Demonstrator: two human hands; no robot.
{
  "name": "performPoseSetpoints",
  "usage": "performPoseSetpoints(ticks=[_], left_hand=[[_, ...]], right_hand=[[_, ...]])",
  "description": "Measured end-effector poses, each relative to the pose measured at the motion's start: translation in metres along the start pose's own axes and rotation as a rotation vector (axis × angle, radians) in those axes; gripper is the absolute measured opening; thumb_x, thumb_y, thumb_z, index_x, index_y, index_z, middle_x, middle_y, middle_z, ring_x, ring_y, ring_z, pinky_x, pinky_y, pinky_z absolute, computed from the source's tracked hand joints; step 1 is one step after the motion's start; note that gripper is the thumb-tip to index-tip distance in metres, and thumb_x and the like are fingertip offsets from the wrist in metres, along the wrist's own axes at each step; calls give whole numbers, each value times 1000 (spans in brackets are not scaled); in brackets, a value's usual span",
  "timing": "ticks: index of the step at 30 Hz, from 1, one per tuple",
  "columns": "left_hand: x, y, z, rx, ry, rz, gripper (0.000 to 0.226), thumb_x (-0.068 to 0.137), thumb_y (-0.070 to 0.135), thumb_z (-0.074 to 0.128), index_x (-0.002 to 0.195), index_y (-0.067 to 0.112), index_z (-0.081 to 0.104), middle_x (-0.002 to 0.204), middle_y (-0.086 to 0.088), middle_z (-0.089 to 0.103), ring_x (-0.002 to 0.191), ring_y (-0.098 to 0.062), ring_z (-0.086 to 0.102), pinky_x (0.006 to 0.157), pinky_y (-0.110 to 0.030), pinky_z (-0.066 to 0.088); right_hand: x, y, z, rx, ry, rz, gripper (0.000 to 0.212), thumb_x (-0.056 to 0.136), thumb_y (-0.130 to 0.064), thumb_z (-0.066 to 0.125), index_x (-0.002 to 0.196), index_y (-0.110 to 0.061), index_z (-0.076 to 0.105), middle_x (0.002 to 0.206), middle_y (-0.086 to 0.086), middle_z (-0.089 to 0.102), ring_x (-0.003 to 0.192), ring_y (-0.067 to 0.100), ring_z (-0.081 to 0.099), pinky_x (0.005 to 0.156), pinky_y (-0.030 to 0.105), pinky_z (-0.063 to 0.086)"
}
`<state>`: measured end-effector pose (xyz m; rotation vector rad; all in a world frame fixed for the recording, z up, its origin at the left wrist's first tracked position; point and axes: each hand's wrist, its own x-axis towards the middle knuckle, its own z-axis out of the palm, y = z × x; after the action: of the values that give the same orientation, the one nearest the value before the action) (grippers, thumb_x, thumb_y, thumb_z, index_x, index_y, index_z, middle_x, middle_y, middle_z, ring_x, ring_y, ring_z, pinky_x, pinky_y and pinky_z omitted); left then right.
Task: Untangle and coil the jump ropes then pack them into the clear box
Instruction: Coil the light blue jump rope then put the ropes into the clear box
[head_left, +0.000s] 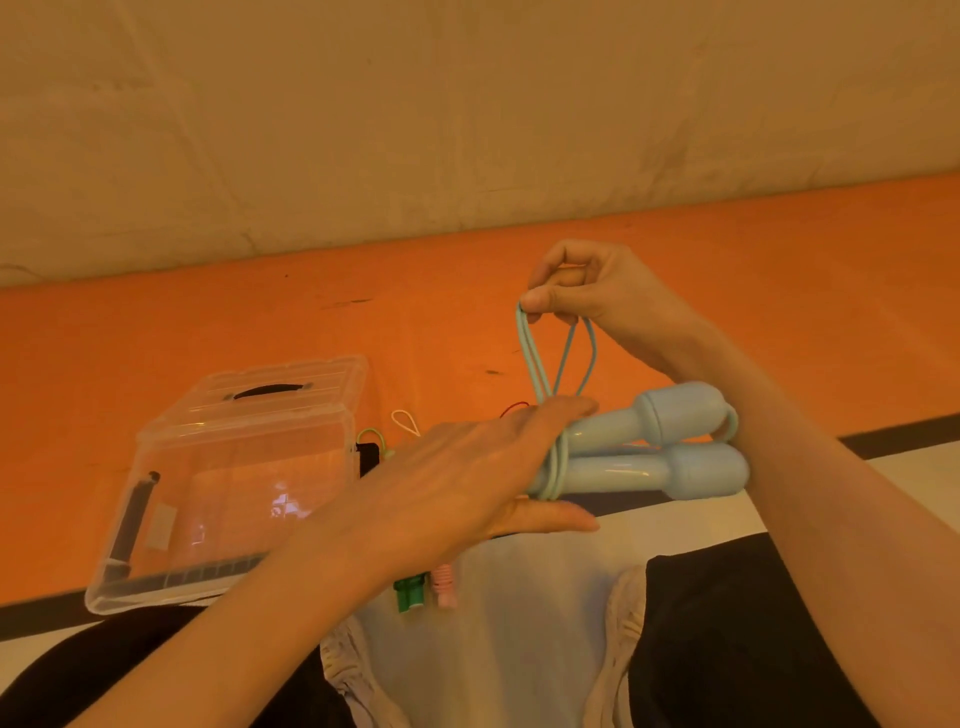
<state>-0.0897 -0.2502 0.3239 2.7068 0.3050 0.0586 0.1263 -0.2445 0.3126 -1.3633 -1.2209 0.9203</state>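
Two pale blue jump-rope handles (670, 447) lie side by side, pointing right, held at mid-air height. My left hand (467, 483) grips their thin ends, with the thumb underneath and the fingers laid over the top. Pale blue cord (553, 358) is wound around the handles near my fingers and rises in loops. My right hand (587, 288) pinches the top of those loops above the handles. The clear box (228, 483) stands at the left on the orange mat, its lid shut, with a black handle on top.
A green handle (410, 595) and a pink handle (444, 587) lie below my left hand. White, green and red cord loops (405, 421) show on the orange mat (208, 332) behind the hand. My knees and light shoes fill the bottom of the view.
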Motion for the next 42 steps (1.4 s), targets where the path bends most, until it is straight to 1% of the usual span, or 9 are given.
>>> performPoseSetpoints(ticks=[5, 7, 11, 15, 22, 29, 34, 38, 42], left_hand=[[-5, -7, -5, -104, 16, -39, 46, 86, 57, 50, 123, 36, 34, 81, 24, 45, 74, -2, 45, 61, -17, 38], [-8, -17, -12, -206, 41, -89, 34, 86, 51, 54, 112, 40, 34, 80, 26, 50, 75, 2, 50, 61, -16, 40], [-15, -30, -20, -237, 101, -128, 30, 86, 47, 57, 106, 40, 36, 75, 11, 50, 71, -5, 51, 59, -22, 38], [-18, -27, -19, -248, 58, -142, 28, 85, 51, 55, 104, 44, 35, 83, 18, 53, 73, -5, 52, 61, -22, 40], [-11, -6, -1, -63, -24, -22, 46, 88, 59, 47, 127, 40, 31, 76, 22, 39, 66, -1, 46, 61, -18, 37], [-6, 6, 7, 83, 106, 151, 48, 88, 55, 42, 127, 28, 38, 95, 15, 57, 70, 6, 26, 44, -13, 28], [-11, -16, -5, -179, 279, -22, 46, 84, 52, 52, 123, 47, 29, 84, 26, 50, 76, 6, 49, 64, -12, 44], [-12, -40, -14, -232, 495, -116, 41, 85, 56, 49, 120, 37, 37, 90, 16, 55, 73, -1, 57, 57, -29, 48], [-6, -51, -19, -321, 648, -224, 28, 90, 42, 55, 112, 31, 40, 80, 12, 54, 64, -7, 52, 51, -23, 36]], right_hand=[[-4, 5, -10, -95, 47, 73, 13, 75, -10, 74, 75, -11, 61, 55, -5, 66, 49, 6, 45, 48, 17, 31], [-6, 6, -18, -144, 36, 107, 11, 74, -19, 72, 76, -13, 63, 54, -8, 65, 49, 2, 46, 49, 14, 34], [-17, 10, -35, 43, -60, 199, 19, 88, 6, 54, 95, -10, 62, 70, -10, 71, 64, -2, 63, 62, 11, 48], [-20, 13, -39, -214, 8, 171, 7, 84, -11, 67, 87, -16, 71, 72, 2, 69, 66, 6, 55, 61, 12, 44], [-17, 12, -32, -254, 95, 75, 12, 90, -8, 63, 99, -4, 70, 83, 7, 70, 62, 1, 54, 63, 15, 47], [-13, 26, -29, -223, 130, 113, 9, 87, -15, 68, 92, -9, 73, 70, -5, 72, 54, 5, 49, 55, 16, 43], [-9, 44, -40, -256, 93, 222, 17, 91, -3, 61, 91, -17, 70, 72, -15, 72, 60, -1, 58, 62, 18, 47], [-13, 41, -29, -297, 118, 239, 40, 87, 4, 61, 61, -25, 69, 54, -16, 65, 49, -2, 54, 60, 19, 46], [-23, 26, -10, -233, -14, 238, 8, 87, -10, 69, 81, -12, 73, 73, 4, 74, 52, 6, 57, 56, 15, 47]])
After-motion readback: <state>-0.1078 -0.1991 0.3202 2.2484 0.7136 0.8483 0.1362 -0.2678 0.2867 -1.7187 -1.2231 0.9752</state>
